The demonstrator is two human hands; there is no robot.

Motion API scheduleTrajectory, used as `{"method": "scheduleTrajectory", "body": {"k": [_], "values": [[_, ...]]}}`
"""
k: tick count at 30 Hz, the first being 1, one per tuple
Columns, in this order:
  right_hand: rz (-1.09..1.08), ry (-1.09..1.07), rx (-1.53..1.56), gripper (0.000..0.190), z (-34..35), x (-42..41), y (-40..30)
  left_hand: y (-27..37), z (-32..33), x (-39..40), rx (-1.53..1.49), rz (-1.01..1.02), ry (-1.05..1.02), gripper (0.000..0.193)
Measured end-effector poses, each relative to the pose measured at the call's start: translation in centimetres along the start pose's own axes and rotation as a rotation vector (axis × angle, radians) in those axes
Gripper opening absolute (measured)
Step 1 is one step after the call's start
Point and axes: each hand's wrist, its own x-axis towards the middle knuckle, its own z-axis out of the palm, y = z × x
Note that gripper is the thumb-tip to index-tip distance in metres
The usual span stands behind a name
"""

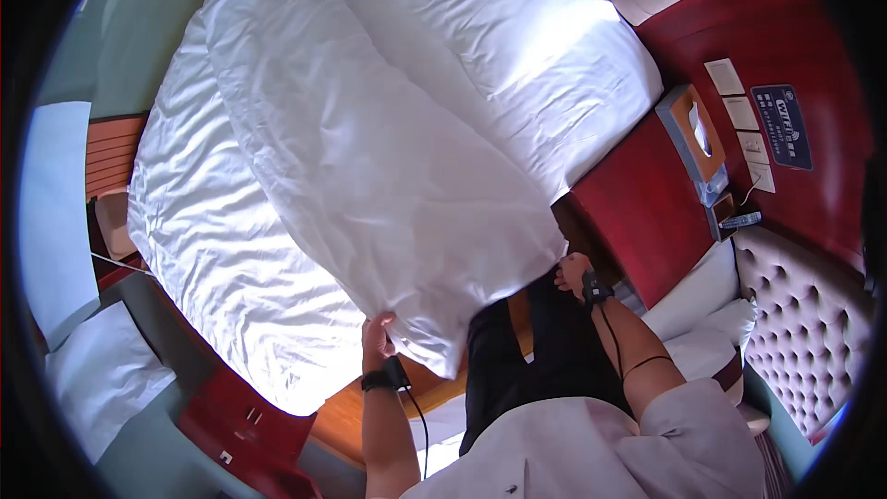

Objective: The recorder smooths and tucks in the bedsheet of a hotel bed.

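Observation:
A white duvet (388, 173) lies in a long, loose fold across a bed with a white sheet (242, 235). At the duvet's near left edge, my left hand (379, 336) grips the fabric, and a corner of it hangs down beside that hand. My right hand (573, 273) holds the duvet's near right corner, close to the gap between the bed and the red nightstand. Between my two hands the edge of the duvet droops in front of my legs. Both wrists wear black straps with cables.
The red nightstand (644, 201) on the right carries a tissue box (693, 132) and a remote control (740, 220). Beyond it are pillows (700, 319) by a tufted headboard (797, 326). At lower left stand a red cabinet (242, 423) and a white pillow (111, 374); a chair (114, 224) is at left.

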Motion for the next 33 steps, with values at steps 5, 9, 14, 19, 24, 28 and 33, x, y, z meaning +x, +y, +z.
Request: {"method": "scheduleTrajectory", "body": {"k": [5, 9, 14, 19, 24, 28, 33], "values": [[-0.548, 0.368, -0.313, 0.023, -5.9, 2.2, -2.4, -0.3, 3.7, 3.2, 0.03, 0.158, -0.052, 0.041], [-0.986, 0.164, -0.348, 0.033, -3.6, -0.1, -12.0, 0.6, 0.6, 6.0, -0.027, 0.148, -0.008, 0.055], [-1.05, 0.041, -0.594, 0.078, 2.4, -0.3, -19.9, 4.8, 3.5, 4.8, 0.088, 0.267, -0.019, 0.064], [-0.994, -0.171, -0.928, 0.053, 1.7, 1.4, -23.3, 8.2, 8.7, -3.9, -0.033, 0.518, -0.008, 0.054], [-0.967, -0.127, -0.786, 0.042, 2.1, -1.3, -23.2, 6.0, 2.5, -0.3, 0.028, 0.599, 0.02, 0.051], [-1.004, 0.127, -0.55, 0.047, 3.9, 2.1, -19.8, -0.2, 0.6, 7.4, 0.165, 0.193, 0.038, 0.058], [-0.993, 0.131, -0.405, 0.051, 1.7, 0.0, -14.9, -5.7, -4.1, 4.6, -0.146, 0.279, -0.124, 0.066]]}}
